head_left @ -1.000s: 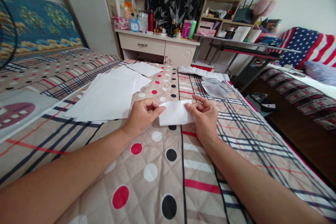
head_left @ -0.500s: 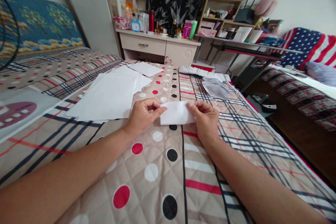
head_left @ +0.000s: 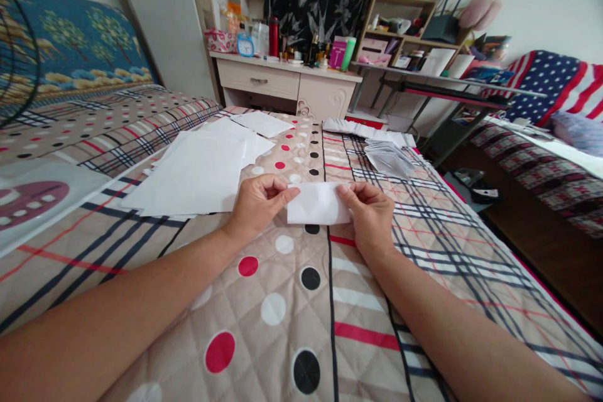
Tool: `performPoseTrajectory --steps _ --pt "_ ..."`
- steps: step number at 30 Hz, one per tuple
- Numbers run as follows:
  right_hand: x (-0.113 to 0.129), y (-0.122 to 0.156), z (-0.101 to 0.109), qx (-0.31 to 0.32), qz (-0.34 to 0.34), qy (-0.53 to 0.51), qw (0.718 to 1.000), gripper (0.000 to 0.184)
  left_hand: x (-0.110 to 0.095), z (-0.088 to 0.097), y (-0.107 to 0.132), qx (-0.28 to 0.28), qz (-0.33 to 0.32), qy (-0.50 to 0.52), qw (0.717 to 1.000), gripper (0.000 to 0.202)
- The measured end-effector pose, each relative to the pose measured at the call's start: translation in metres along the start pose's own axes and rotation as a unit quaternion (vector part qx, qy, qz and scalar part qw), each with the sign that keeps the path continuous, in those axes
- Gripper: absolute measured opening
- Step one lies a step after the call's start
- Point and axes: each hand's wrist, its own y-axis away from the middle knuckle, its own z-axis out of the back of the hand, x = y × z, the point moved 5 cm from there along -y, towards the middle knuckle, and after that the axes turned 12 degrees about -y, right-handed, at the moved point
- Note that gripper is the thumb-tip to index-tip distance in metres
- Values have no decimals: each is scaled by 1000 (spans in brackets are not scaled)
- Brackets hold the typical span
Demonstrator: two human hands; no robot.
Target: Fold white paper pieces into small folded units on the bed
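Pinches the white paper over the quilt with left hand and right hand, both nearly closed and partly hidden behind it. Has overlapping sheets at left, uncountable, and indistinct fanned papers farther right.

The small paper before you is plain white, like your larger sheets. Your bedspread is beige, patterned with red, black and white dots and navy, white and red plaid lines. The curtain is black with grey motifs; the cloth shows white stars on navy beside red-and-white stripes.
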Motion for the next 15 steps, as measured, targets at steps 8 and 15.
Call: performPoseTrajectory --steps 8,15 --pt "2 1 -1 -1 10 18 1000 25 2 0 0 -5 -35 -31 999 18" --pt "-3 0 1 0 18 43 999 25 3 0 0 -7 -13 -24 1000 22"
